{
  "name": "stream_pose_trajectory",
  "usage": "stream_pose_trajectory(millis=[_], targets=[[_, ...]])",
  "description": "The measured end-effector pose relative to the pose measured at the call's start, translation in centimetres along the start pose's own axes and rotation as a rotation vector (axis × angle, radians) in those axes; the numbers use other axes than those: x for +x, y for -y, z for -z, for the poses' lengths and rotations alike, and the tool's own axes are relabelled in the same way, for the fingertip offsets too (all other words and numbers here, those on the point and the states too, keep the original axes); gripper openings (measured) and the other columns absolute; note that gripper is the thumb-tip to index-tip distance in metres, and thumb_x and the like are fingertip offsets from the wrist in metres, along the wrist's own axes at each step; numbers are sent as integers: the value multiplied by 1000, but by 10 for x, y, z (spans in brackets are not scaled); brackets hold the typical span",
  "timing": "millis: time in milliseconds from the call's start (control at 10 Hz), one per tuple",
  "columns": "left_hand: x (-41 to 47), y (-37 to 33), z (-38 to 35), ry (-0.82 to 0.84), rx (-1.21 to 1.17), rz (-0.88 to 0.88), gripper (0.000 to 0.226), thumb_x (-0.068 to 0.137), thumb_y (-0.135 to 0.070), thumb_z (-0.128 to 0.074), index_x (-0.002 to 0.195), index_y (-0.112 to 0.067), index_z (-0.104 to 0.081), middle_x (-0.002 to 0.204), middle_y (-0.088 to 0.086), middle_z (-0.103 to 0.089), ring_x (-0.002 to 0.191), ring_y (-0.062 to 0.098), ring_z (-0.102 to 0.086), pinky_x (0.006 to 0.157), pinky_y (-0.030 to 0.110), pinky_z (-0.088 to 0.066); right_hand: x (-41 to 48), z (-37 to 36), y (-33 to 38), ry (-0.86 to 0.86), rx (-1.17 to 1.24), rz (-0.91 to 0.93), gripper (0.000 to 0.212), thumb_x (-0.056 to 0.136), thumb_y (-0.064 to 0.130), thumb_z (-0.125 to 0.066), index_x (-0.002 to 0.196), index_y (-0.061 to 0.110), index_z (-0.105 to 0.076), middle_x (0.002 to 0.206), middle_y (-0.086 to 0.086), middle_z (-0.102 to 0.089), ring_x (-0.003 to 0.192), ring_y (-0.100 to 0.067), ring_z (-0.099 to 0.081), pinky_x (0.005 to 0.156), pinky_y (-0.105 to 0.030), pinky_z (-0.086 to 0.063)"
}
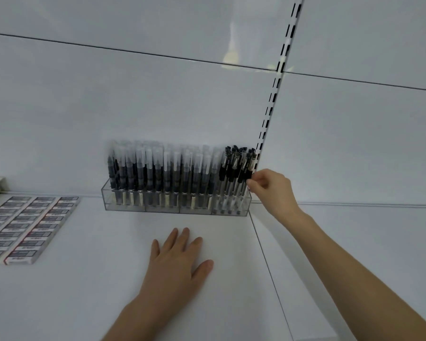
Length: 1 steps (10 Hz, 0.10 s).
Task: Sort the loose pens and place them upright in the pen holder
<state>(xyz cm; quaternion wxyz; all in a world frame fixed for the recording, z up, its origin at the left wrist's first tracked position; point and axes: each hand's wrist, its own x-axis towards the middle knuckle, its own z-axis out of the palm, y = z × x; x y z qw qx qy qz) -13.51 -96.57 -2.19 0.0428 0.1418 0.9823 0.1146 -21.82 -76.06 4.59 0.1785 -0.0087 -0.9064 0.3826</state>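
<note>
Head view, items logged from my remote station.

1. Pen holder: a clear acrylic trough divided into compartments. It stands on the white shelf, back against the rear panel. I judge it sits there so the tall stock stays steady and easy to reach.

2. Clear-capped pens: upright and tightly packed, filling the left compartments. This part is too blurred to count them.

3. Black-capped pens: upright in the rightmost compartment and kept with their own kind. They stand more loosely, and a few lean a little.

4. Right hand: reaching to the holder's right end. The grip is nearly closed, with thumb and forefinger pinching the end pen about halfway up its barrel. I judge the hold is taken high so that the pen can be steered straight. That pen is at the outer edge of the black-capped group, with its lower part already inside the compartment wall and its barrel right at the fingertips.

5. Left hand: palm down on the shelf in front of the holder, fingers straight and spread, holding nothing. It is probably there as a brace and is well apart from the pens.

6. Small labelled boxes: laid in rows at the far left.

7. Slotted upright: rises behind the holder's right end.
</note>
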Motion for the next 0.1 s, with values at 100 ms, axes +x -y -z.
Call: stream_pose_trajectory(millis=[100], targets=[[-1, -3, 5, 38, -22, 8, 96, 59, -68, 10, 144, -32, -15, 157, -4, 0, 145, 17, 6, 116, 44, 0, -13, 5, -11, 87, -58, -5, 25, 88, 20, -59, 109, 6, -60, 101, -7, -65, 96, -19, -61, 82, -20, -42]])
